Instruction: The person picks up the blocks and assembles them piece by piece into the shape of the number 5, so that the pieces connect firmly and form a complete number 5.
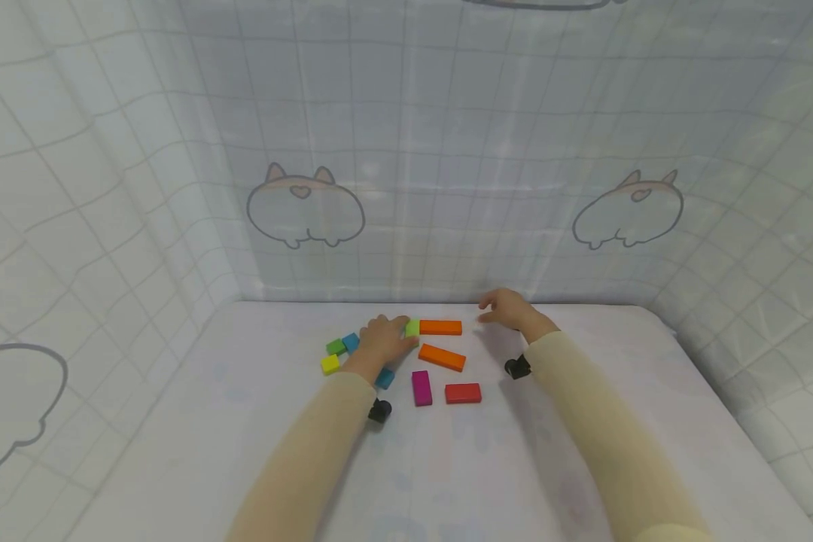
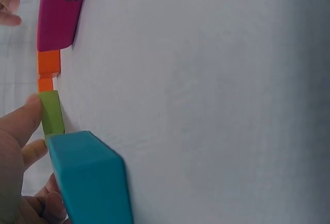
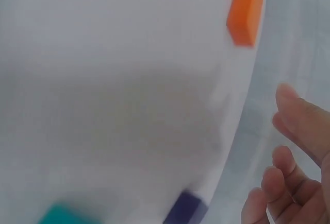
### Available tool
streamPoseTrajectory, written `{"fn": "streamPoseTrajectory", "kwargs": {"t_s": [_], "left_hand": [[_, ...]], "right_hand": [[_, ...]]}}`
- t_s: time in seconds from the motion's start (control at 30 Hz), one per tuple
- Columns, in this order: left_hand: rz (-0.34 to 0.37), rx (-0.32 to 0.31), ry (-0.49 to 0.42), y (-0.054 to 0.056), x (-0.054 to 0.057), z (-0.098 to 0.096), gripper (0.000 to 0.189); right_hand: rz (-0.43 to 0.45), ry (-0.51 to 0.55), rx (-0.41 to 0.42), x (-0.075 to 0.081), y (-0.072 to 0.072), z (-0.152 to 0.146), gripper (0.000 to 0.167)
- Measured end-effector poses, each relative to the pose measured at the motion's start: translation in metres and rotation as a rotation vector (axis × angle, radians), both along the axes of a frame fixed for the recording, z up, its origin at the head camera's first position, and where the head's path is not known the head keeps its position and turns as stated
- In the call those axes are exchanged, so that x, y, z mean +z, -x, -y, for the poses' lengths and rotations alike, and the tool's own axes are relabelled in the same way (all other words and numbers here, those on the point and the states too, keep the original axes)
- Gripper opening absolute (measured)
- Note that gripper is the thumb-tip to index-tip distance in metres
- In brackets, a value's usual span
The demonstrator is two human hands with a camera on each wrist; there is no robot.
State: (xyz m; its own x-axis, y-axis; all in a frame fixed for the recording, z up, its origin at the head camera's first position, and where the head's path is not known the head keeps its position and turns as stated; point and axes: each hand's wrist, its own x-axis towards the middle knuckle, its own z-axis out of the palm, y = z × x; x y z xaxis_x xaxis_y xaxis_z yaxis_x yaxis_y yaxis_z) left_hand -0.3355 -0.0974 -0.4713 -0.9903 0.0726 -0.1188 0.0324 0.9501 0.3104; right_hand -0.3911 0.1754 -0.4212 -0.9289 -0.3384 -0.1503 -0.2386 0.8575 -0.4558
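My left hand is at the light green block, whose end meets an upper orange block. In the left wrist view, thumb and a finger pinch the light green block at its two ends. My right hand hovers right of the orange blocks, its fingers loosely bent with nothing between them. A second orange block lies slanted below the first. Nearer me are a magenta block and a red block. A blue block sits beside my left wrist, partly hidden.
Left of my left hand lie a green block, another blue block and a yellow block. The right wrist view shows a teal block and a dark purple block. A gridded curtain hangs behind the white table.
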Motion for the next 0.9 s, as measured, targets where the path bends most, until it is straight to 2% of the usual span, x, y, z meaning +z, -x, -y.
{"fn": "streamPoseTrajectory", "kwargs": {"t_s": [0.17,0.4,0.67,0.9], "left_hand": [[-0.002,-0.007,-0.003,0.0,0.001,0.0,0.067],[0.021,-0.008,-0.007,0.003,0.0,0.002,0.067],[0.017,-0.009,0.001,0.003,0.0,0.002,0.068],[0.032,-0.014,0.0,0.003,0.0,0.002,0.068]], "right_hand": [[-0.03,-0.005,0.005,0.004,0.001,-0.021,0.036],[-0.054,0.002,0.003,-0.003,0.003,-0.049,0.037],[-0.021,-0.01,-0.076,-0.009,-0.001,-0.068,0.041],[0.004,0.0,-0.129,-0.021,-0.001,-0.078,0.038]]}}
